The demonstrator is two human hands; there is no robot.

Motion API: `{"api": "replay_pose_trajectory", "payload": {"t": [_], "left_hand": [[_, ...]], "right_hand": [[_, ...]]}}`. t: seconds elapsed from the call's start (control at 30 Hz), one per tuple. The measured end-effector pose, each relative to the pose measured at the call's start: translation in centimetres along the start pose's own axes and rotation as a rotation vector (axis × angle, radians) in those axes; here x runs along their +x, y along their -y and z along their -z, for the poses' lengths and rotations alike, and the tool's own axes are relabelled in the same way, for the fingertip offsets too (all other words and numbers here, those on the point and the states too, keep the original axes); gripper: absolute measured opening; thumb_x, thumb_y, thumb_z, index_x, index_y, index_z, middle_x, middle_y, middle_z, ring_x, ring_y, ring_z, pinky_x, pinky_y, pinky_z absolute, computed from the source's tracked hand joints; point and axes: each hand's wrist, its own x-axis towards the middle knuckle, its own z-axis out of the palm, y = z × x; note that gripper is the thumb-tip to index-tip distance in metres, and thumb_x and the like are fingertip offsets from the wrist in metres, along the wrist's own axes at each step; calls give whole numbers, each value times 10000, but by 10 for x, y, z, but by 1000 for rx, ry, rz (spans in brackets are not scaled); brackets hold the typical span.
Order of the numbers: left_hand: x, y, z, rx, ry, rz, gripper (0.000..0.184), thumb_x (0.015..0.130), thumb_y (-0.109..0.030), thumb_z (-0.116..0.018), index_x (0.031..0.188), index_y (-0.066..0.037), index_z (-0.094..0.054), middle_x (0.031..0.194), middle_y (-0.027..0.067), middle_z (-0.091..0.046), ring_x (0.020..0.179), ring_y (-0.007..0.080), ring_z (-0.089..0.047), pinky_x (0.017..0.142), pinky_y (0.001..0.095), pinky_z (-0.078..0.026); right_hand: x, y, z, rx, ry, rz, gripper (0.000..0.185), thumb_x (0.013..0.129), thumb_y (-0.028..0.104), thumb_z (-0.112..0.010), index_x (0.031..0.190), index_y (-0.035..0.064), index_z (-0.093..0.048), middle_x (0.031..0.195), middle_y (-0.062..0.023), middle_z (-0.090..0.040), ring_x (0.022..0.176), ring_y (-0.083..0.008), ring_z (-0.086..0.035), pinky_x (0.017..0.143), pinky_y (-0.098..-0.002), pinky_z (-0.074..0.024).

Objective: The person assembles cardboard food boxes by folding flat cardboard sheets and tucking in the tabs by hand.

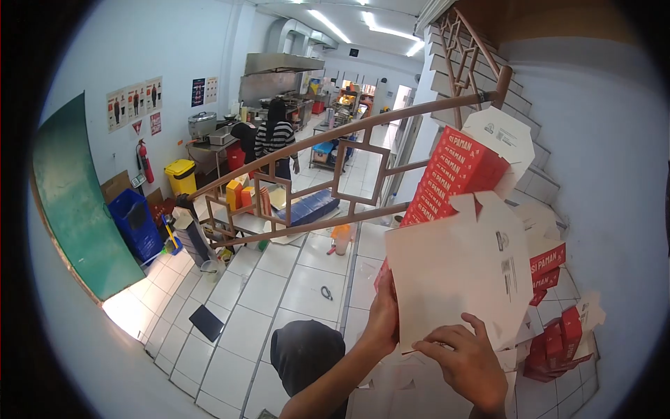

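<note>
A partly folded cardboard food box (453, 279), plain cream on the side facing me with small dark print near its right edge, stands tilted in front of me. My left hand (380, 321) grips its left edge, the fingers hidden behind the board and a bit of red showing there. At the lower left corner, my right hand (464, 359) pinches the bottom edge between thumb and fingers, other fingers bent. Just behind rises a tall stack of red boxes (453, 171) lettered "SI PAMAN", cream flaps sticking out.
More red boxes (558, 342) lie on the tiles at right. A brown stair railing (314, 143) crosses ahead. Below, a person in a striped top (276, 136) stands by kitchen equipment. A dark covered head (307, 356) is close below my left arm. A dark tablet-like slab (206, 322) lies on tiles.
</note>
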Motion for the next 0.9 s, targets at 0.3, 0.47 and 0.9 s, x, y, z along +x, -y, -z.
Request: {"api": "replay_pose_trajectory", "payload": {"t": [0.3,0.47,0.9], "left_hand": [[-2,7,-5,120,21,-135,575,963,-520,-278,1202,-25,-444,966,72,-583,830,147,-617,689,280,-536],[-5,3,-13,141,-107,-133,504,986,-470,-278,1240,-53,-403,1029,64,-544,897,150,-592,736,288,-538],[-10,-14,-11,67,-207,-31,590,985,-497,-231,1233,-8,-448,1011,80,-560,946,139,-562,784,284,-487]], "right_hand": [[16,40,27,849,-516,462,204,758,113,-677,957,69,-681,813,-59,-655,752,-201,-640,684,-350,-505],[19,59,23,1053,-667,484,194,759,83,-661,949,69,-695,771,-54,-658,698,-197,-642,626,-326,-509],[-43,-99,-13,597,-1136,-756,554,875,191,-595,1342,5,-361,1314,-141,-439,1191,-259,-437,996,-405,-345]]}}
